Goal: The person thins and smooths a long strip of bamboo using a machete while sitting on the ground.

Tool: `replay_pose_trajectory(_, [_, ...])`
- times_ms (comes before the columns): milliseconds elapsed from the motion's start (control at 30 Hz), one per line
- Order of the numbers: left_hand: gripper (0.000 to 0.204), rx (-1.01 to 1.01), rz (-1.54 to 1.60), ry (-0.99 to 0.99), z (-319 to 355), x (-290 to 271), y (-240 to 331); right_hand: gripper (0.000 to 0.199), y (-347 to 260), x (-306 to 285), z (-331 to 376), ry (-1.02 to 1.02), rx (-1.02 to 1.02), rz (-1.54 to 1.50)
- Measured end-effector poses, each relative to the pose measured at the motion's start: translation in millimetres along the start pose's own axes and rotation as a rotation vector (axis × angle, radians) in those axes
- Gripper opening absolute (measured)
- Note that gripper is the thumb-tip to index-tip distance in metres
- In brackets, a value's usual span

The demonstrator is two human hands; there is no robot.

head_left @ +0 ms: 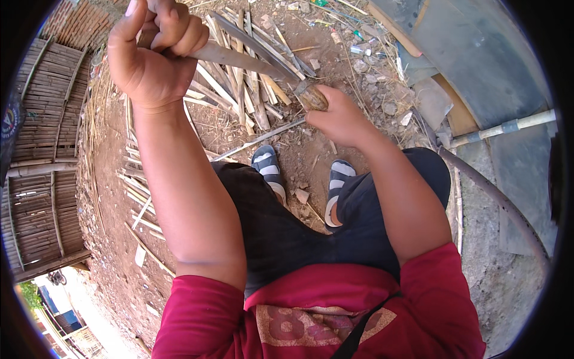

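Note:
My right hand [341, 115] is closed round the brown wooden handle [312, 97] of a machete. Its dark curved blade [254, 45] reaches away to the upper left. At the upper left my left hand [156, 57] is raised, its fingers curled round one end of a wooden stick [230, 58]. That stick slants down toward the machete's handle and lies alongside the blade. Whether its far end touches the blade, I cannot tell. Beneath both, a pile of split wooden strips [245, 96] lies on the dirt.
More strips [139, 191] lie to the left, near a woven bamboo wall [45, 107]. My sandalled feet [269, 163] stand on bare ground. Dark sheets [472, 54], a pale pole [508, 128] and a bent dark pipe [496, 194] are at right. Litter [360, 50] lies at the far side.

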State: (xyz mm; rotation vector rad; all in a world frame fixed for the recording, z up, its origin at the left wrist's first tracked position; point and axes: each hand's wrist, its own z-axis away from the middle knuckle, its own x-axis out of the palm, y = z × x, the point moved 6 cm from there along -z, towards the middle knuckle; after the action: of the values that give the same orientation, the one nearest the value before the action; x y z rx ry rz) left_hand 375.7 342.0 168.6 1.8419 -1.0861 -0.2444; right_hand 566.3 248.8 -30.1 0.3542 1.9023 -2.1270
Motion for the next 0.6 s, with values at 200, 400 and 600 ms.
replay_pose_trajectory(200, [0.037,-0.01,0.041,-0.022,3,4,-1,0.039,39,-1,-7,-0.07,0.264,-0.003])
replay_pose_trajectory(400, [0.036,-0.001,0.022,0.012,3,1,0,0.041,28,-5,-5,-0.034,0.151,0.134])
replay_pose_trajectory(600, [0.037,0.036,0.012,-0.072,-1,9,-2,0.039,42,-1,-11,-0.069,0.233,0.0])
